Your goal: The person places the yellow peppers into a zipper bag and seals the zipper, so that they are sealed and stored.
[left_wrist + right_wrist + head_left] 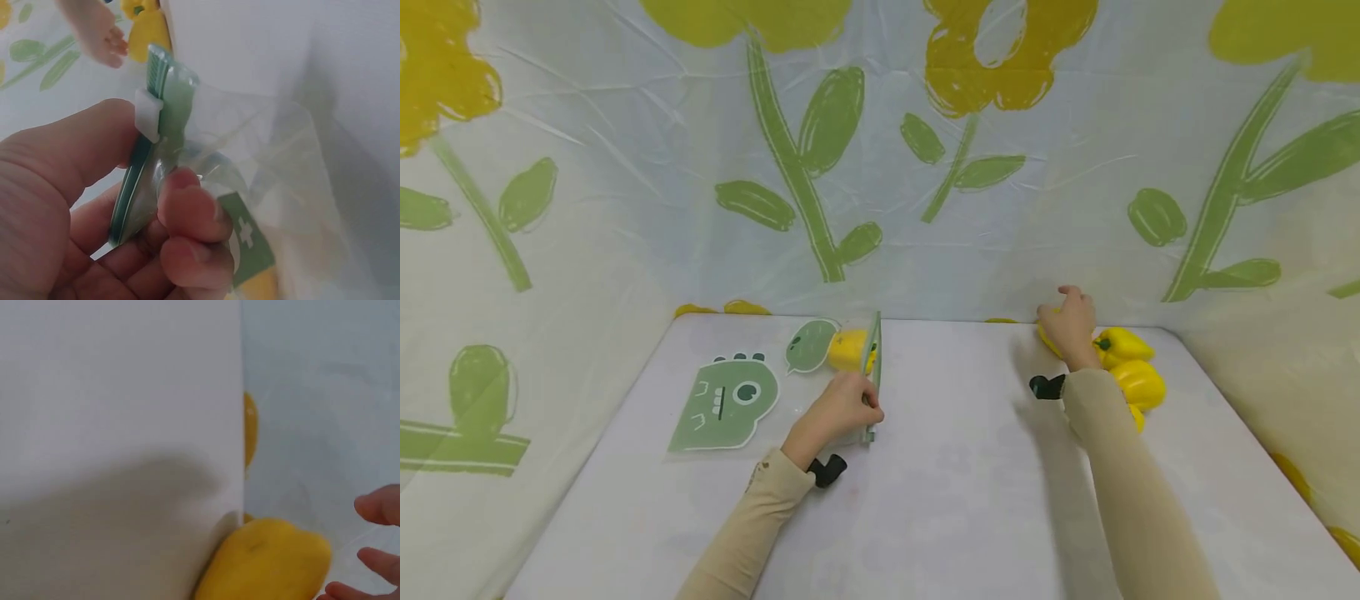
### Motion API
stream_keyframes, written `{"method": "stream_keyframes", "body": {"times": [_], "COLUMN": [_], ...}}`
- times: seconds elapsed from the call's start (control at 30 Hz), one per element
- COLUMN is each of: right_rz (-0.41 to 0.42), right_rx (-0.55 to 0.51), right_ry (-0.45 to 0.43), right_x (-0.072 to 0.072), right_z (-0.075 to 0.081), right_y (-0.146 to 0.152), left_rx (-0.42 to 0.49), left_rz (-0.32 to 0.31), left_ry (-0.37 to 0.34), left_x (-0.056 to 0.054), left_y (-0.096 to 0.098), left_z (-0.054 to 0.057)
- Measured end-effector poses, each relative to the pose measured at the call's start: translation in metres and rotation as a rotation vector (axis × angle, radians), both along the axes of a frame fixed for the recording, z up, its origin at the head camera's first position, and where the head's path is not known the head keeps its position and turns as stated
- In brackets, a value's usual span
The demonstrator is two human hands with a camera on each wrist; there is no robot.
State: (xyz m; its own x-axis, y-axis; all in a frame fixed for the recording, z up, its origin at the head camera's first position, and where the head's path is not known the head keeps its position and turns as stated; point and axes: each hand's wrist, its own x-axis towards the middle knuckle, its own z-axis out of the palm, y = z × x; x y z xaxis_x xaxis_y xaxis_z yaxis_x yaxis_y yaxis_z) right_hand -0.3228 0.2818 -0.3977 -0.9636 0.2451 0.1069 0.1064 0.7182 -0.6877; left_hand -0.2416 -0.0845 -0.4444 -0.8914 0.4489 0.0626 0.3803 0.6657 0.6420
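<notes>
My left hand (pixel 838 406) grips the green-edged mouth of a clear zip bag (pixel 722 408) printed with a green monster face. In the left wrist view, the thumb lies by the bag's white slider (pixel 149 115) and the fingers curl at the clear film. Inside the bag, near its mouth, lies a yellow bell pepper (pixel 847 348). At the back right, my right hand (pixel 1070 321) hovers over another yellow bell pepper (pixel 265 559). Its fingers are spread and loosely bent, with a gap to the pepper in the right wrist view.
Several more yellow peppers (pixel 1138 383) sit beside the right hand, partly hidden by its sleeve. The white table (pixel 955 467) ends at the back against a hanging flower-print cloth (pixel 1000 242), which also rises at both sides.
</notes>
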Motion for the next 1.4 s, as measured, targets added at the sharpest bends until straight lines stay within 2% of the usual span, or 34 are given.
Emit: {"method": "stream_keyframes", "body": {"times": [0.13, 0.27, 0.33, 0.47, 0.57, 0.77, 1.03, 1.23, 1.4], "right_rz": [0.034, 0.06, 0.059, 0.082, 0.126, 0.18, 0.144, 0.144, 0.111], "right_rx": [0.011, 0.071, 0.096, 0.115, 0.123, 0.151, 0.16, 0.187, 0.203], "right_ry": [-0.075, -0.123, -0.135, -0.213, -0.26, -0.272, -0.326, -0.375, -0.305], "right_x": [0.003, 0.004, 0.004, 0.005, 0.007, 0.015, 0.04, 0.051, 0.054], "right_z": [-0.009, -0.018, -0.021, -0.022, -0.021, -0.017, -0.011, -0.009, -0.005], "right_y": [0.015, 0.022, 0.024, 0.022, 0.015, -0.013, -0.053, -0.07, -0.075], "left_rx": [-0.004, -0.012, -0.014, -0.017, -0.014, -0.01, -0.016, -0.016, -0.024], "left_rz": [0.004, 0.008, 0.01, 0.017, 0.01, 0.004, 0.0, 0.001, 0.004], "left_ry": [-0.005, -0.019, -0.023, -0.025, -0.015, 0.004, 0.001, 0.002, 0.004], "left_x": [0.0, 0.001, 0.001, 0.001, 0.001, 0.002, 0.001, 0.001, 0.0], "left_y": [0.0, 0.0, 0.001, 0.001, 0.002, 0.001, 0.001, 0.0, -0.001], "left_z": [0.001, 0.002, 0.002, 0.003, 0.002, 0.002, 0.003, 0.003, 0.001]}}
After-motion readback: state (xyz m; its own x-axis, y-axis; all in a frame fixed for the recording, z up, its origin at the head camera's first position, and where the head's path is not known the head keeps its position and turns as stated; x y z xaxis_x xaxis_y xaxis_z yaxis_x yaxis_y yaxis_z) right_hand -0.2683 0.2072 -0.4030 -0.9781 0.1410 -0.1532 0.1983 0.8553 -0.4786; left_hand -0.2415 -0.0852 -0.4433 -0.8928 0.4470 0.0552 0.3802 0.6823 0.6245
